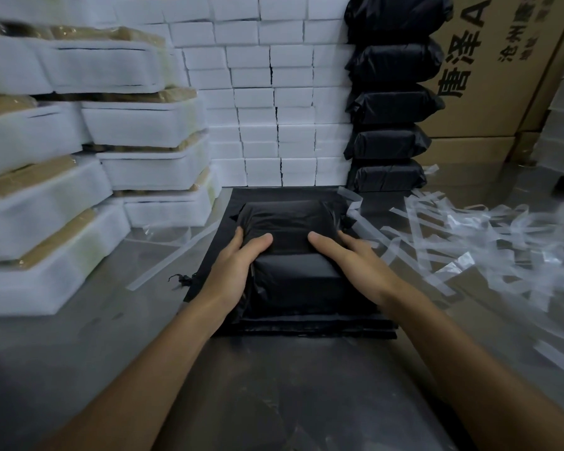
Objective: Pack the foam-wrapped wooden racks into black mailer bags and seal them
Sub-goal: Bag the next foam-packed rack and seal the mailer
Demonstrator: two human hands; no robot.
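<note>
Where both hands press: packed mailer bag.

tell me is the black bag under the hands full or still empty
Full: the black mailer bag bulges into a boxy block, with the left hand and right hand pressing its sides.

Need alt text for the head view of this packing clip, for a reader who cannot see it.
Both hands, left hand and right hand, press on a filled black mailer bag lying on a pile of flat black bags on a table. Foam-wrapped racks are stacked at left, packed black bags stand behind, and clear peel-off strips litter the right.
</note>
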